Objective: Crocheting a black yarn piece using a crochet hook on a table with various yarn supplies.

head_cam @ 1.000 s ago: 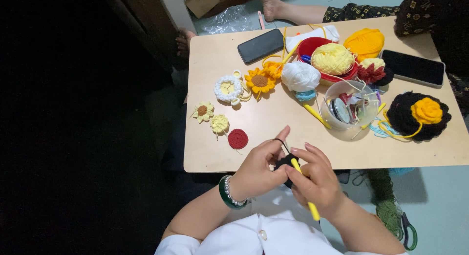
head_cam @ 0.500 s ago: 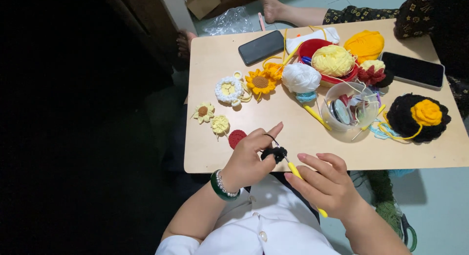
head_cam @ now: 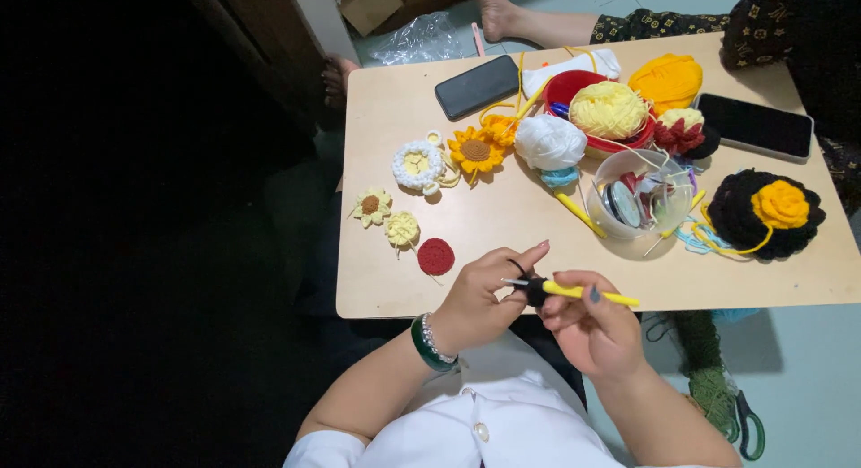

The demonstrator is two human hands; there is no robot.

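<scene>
**Crochet work held over the near edge of a crowded table**

The right hand closes its fingers around a yellow-handled crochet hook, which lies nearly level with its metal tip pointing left. The left hand pinches a small black crochet piece between thumb and fingers, right at the hook's tip, with a loop of black yarn over the forefinger. Both hands sit just over the near edge of the pale wooden table.

On the table, a red crochet disc lies near the left hand. Farther left are two small cream flowers, and beyond them a white ring flower and an orange sunflower. A dark phone lies at the far edge, a second phone at the right. A red bowl holds a pale yellow yarn ball; a white yarn ball sits just beside it. A clear round tub holds small tools. A black flower with a yellow centre lies at the right. A cardboard box and a crumpled clear plastic bag lie on the floor beyond the table. Green-handled scissors lie on the floor at lower right.
</scene>
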